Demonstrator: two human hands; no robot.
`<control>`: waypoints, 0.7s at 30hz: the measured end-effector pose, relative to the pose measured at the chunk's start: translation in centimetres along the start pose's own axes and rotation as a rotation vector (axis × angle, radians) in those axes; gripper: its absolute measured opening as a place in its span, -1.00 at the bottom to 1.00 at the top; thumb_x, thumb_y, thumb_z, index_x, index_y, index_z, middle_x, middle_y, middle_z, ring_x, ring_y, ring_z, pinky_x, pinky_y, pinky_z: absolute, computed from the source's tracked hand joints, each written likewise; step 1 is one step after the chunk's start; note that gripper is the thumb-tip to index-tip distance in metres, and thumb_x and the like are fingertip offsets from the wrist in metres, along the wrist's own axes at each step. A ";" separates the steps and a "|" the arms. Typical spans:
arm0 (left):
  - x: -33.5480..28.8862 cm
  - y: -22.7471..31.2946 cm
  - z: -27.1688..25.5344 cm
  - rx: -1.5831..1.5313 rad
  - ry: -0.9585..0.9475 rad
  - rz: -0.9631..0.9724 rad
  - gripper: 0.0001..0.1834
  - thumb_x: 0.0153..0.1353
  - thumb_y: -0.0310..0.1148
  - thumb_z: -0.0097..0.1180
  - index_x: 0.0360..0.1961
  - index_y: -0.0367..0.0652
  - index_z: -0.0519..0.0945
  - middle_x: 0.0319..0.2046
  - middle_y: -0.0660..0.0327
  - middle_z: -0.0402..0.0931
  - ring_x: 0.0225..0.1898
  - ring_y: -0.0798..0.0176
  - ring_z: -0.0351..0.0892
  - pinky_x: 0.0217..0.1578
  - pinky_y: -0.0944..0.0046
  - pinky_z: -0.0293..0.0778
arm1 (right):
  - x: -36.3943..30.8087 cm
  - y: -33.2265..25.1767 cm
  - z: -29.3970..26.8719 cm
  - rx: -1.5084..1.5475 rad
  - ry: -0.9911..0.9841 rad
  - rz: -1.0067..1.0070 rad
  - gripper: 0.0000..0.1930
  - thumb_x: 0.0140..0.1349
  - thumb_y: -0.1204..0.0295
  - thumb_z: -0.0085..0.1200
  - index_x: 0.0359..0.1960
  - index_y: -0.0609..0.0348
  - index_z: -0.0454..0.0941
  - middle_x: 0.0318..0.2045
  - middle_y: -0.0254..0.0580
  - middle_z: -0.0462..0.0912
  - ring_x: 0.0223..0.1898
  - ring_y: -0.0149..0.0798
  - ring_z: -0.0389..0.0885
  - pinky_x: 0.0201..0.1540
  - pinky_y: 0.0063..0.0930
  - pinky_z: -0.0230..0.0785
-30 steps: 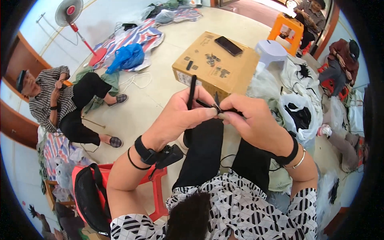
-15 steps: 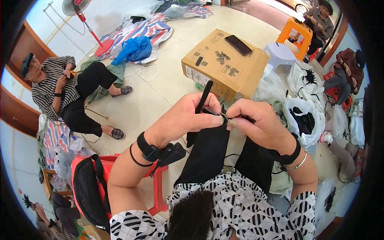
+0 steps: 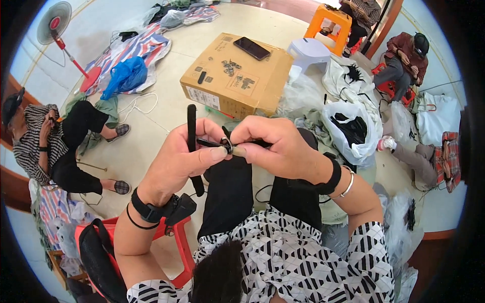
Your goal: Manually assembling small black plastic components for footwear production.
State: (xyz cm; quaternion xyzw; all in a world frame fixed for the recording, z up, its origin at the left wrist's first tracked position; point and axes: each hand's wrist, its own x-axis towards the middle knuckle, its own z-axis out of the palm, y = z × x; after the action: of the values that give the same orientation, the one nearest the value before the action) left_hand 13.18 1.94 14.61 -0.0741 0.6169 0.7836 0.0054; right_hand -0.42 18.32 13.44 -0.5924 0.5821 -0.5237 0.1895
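Note:
Above my lap, my left hand (image 3: 177, 156) pinches a black strap (image 3: 192, 121) between thumb and fingers. The strap's upper end sticks up past my knuckles, and its lower end hangs below the hand. My right hand (image 3: 278, 144) meets the left at the fingertips, with thumb and forefinger closed on another black strap part. A small silver metal buckle (image 3: 226, 142) shows between the two thumbs. How the strap passes through it is partly hidden by my fingers.
Ahead stands a cardboard box (image 3: 202, 91) with small metal buckles (image 3: 231, 66) and a phone (image 3: 251, 48) on top. A white bag (image 3: 368, 146) of black straps lies to the right. A red stool (image 3: 187, 252) is at left. Several people sit around the room.
The view has turned toward the right, so the box and people sit further left in the picture. Both hands keep their pinch at the buckle, and the strap's lower end now shows more.

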 end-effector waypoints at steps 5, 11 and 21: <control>0.1 -0.4 0.5 -0.096 0.012 0.009 -0.75 0.09 -0.44 0.16 -0.19 -0.18 0.45 -0.39 0.23 0.57 -0.67 0.65 0.17 -0.69 0.61 0.00 | -0.5 0.0 -0.6 0.165 0.006 0.120 -0.94 0.19 0.56 0.02 -0.33 0.28 0.47 -0.45 -0.34 0.55 -0.48 -0.57 0.47 -0.42 -0.68 0.34; 0.2 -0.9 1.6 -0.136 0.085 0.008 -0.73 0.11 -0.51 0.07 -0.12 -0.22 0.44 -0.37 0.14 0.57 -0.70 0.62 0.14 -0.72 0.58 -0.01 | -1.1 0.5 -0.5 0.362 0.050 0.194 -0.95 0.19 0.54 -0.02 -0.35 0.27 0.46 -0.47 -0.39 0.53 -0.50 -0.59 0.43 -0.44 -0.69 0.32; 1.1 -2.8 2.0 -0.044 0.209 0.064 -0.69 0.30 -0.28 -0.08 -0.05 -0.28 0.40 -0.55 0.24 0.47 -0.75 0.59 0.10 -0.75 0.55 -0.07 | -2.1 1.3 0.5 0.311 0.077 0.214 -0.92 0.18 0.53 0.03 -0.32 0.26 0.51 -0.52 -0.46 0.49 -0.53 -0.63 0.38 -0.49 -0.72 0.24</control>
State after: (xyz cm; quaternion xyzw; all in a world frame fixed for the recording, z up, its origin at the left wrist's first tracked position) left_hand 12.11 4.50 12.20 -0.1359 0.5985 0.7848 -0.0855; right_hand -0.16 19.67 11.36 -0.4702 0.5607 -0.6063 0.3112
